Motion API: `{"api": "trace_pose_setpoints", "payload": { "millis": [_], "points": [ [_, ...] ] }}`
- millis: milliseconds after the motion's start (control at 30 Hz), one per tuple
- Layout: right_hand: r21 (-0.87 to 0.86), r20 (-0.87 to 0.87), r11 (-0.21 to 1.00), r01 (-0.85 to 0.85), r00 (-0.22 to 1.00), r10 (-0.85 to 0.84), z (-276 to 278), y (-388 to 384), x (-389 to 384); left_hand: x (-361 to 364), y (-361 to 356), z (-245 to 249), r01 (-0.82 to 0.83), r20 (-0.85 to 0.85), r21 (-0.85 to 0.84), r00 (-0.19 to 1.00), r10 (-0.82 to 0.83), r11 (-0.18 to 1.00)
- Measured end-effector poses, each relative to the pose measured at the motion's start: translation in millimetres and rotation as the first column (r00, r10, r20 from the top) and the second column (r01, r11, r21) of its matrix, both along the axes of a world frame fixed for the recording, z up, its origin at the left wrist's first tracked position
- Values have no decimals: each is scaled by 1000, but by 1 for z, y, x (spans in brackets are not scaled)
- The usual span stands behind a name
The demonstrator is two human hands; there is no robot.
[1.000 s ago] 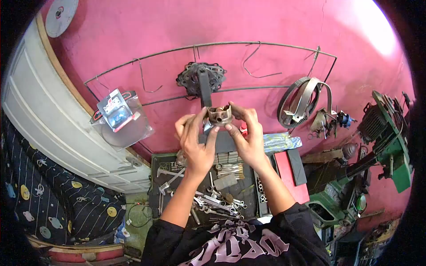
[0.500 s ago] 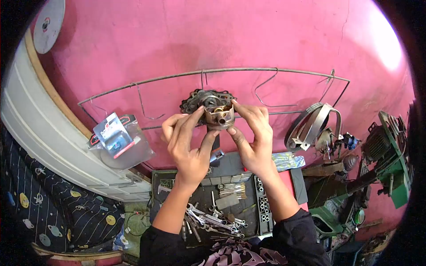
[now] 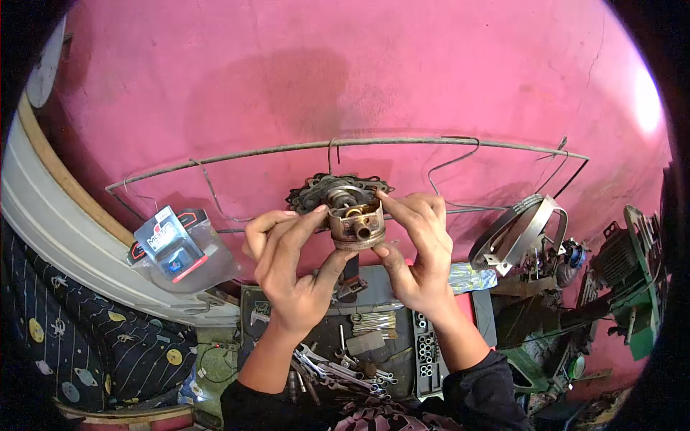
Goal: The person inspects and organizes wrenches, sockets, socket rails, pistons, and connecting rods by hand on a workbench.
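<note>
A used metal piston (image 3: 359, 231) is held up in front of the pink wall, its crown facing down and its open skirt and pin hole towards me. My left hand (image 3: 298, 266) pinches its left side, index finger at the upper edge and thumb below. On the opposite side, the index finger and thumb of my right hand (image 3: 417, 251) grip it the same way. Behind the piston, dark gaskets (image 3: 305, 192) and a metal ring-shaped part hang from a wire hook on the wall.
Below lies a dark workbench tray with wrenches (image 3: 338, 370) and a socket set (image 3: 427, 352). A metal rod rack (image 3: 266, 149) spans the wall, with a packaged item (image 3: 172, 244) at left and belts (image 3: 514, 233) at right. Green machinery (image 3: 640, 287) stands at far right.
My view has tilted up, so the rack and bench sit lower in it. Both hands, still holding the piston, appear slightly lower, and the piston looks a little larger.
</note>
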State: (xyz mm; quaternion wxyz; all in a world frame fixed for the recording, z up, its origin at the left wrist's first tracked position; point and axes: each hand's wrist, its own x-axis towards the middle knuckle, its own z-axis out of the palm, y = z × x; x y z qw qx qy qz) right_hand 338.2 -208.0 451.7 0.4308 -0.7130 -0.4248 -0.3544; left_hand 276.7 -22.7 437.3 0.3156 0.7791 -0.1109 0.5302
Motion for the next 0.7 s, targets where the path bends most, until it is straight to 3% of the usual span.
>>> {"api": "trace_pose_setpoints", "payload": {
  "millis": [700],
  "points": [
    [-36,-72,998,42,996,-45,-23,-1,8,12,3,-22,-35,-61,-22,998,34,999]
  ]
}}
